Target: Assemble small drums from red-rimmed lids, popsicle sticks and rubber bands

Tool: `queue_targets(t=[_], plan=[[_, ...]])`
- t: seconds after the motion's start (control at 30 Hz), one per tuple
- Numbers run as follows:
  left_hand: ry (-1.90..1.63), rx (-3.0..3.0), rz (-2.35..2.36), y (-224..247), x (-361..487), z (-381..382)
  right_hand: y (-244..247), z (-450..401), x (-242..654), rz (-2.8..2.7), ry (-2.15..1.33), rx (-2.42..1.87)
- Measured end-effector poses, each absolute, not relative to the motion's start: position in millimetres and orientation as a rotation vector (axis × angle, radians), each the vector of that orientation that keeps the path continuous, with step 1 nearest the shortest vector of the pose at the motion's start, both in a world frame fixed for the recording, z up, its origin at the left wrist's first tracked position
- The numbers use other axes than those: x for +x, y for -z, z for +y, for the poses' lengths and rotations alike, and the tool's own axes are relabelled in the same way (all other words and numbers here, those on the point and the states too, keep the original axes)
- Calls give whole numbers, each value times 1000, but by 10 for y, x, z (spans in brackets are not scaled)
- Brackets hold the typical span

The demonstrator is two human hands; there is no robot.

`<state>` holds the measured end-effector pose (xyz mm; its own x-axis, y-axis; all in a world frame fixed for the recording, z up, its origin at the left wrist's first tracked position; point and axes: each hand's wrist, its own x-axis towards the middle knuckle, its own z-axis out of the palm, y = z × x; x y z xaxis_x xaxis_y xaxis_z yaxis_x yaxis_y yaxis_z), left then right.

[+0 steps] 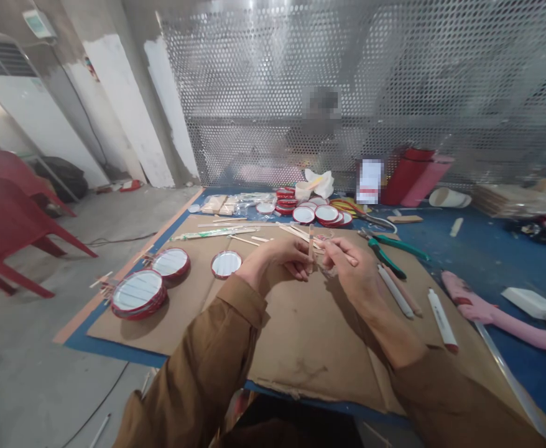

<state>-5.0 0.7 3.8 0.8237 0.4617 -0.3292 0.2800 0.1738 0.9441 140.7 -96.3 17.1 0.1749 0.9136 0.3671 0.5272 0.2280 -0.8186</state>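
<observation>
Cardboard: round red-rimmed lids on its left side; paper cup lies beyond its far right, contents unclear. Above its far middle, left hand pinches 1 upright wooden stick; right hand, bent inward, grasps 1 thin stick, partly finger-hidden.

left hand: fingers curled | right hand: fingers pinched

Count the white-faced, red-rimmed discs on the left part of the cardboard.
3 faces show: the front disc, the back disc just behind it, and the right disc, nearest the left hand. The front one looks like a stack, so more may be hidden underneath.
</observation>
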Motion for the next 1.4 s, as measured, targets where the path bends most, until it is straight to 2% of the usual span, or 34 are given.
queue_targets(t=[1.4], plan=[[-155, 1435, 632, 32, -44, 43, -80, -904, 1406, -1510, -461, -1359]])
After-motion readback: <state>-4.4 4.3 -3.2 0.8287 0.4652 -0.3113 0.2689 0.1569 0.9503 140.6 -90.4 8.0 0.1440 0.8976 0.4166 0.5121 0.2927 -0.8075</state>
